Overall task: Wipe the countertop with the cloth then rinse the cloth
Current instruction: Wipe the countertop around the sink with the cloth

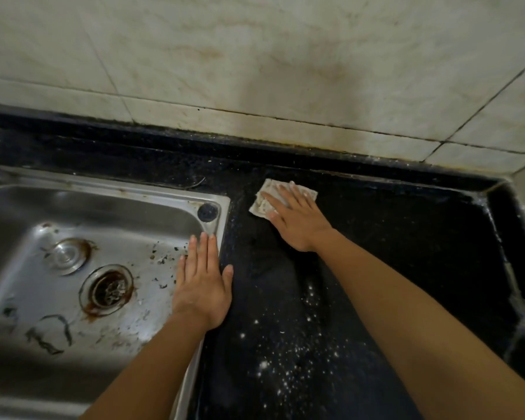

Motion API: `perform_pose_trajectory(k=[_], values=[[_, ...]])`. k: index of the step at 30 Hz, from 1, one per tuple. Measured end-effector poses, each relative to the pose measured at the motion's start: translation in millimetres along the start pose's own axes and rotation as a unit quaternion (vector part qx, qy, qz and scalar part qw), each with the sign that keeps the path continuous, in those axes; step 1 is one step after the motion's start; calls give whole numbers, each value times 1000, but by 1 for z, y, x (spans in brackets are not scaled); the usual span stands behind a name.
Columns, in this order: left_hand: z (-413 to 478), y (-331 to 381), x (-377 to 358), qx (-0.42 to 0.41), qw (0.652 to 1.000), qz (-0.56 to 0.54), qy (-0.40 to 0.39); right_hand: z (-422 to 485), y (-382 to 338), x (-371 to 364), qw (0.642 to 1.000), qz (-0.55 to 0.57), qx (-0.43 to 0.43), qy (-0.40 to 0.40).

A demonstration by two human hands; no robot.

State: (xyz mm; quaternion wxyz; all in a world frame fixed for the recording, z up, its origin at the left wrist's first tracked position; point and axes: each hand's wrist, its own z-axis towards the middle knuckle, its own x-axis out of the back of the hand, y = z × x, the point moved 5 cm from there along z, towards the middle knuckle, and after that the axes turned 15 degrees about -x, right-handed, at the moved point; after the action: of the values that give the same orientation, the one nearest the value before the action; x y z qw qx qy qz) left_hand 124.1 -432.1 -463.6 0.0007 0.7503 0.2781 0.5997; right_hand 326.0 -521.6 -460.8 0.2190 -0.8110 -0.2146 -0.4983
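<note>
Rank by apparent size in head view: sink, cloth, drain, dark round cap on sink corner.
1. sink
2-3. drain and cloth: look alike; right hand covers part of the cloth, so unranked
4. dark round cap

The counter (406,237) is black speckled stone with a raised lip along its back and right edges, which meet at the back right corner. A steel sink (222,207) is set into its left part. A small pale cloth (262,204) lies flat near the back edge, just right of the sink, under the right hand (297,221), whose fingers are straight. White specks (285,359) are scattered toward the front edge. The left hand (202,286) lies flat across the sink's right rim.
</note>
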Motion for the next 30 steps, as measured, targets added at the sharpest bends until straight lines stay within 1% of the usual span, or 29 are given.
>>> perform_pose_trajectory(k=[6, 9, 12, 14, 17, 19, 22, 24, 30], values=[[1, 0, 0, 2, 1000, -8, -16, -42, 89, -2, 988, 38, -150, 4], [1, 0, 0, 3, 1000, -5, -28, -70, 135, -10, 968, 69, -240, 4], [1, 0, -1, 2, 999, -20, -34, -101, 172, -20, 940, 100, -326, 17], [2, -1, -2, 6, 999, -39, -34, -113, 179, -24, 925, 119, -361, 20], [3, -2, -4, 8, 998, -54, -27, -113, 156, -28, 908, 155, -388, 27], [4, -2, -5, 14, 998, -56, -21, -105, 126, -30, 917, 159, -364, 31], [5, -2, -5, 15, 998, -50, -17, -89, 78, -34, 948, 144, -283, 11], [5, -2, -5, 11, 999, -48, -14, -75, 47, -33, 962, 135, -236, 0], [6, -1, -7, 13, 1000, -26, -6, -50, -42, -35, 991, 91, -97, -3]])
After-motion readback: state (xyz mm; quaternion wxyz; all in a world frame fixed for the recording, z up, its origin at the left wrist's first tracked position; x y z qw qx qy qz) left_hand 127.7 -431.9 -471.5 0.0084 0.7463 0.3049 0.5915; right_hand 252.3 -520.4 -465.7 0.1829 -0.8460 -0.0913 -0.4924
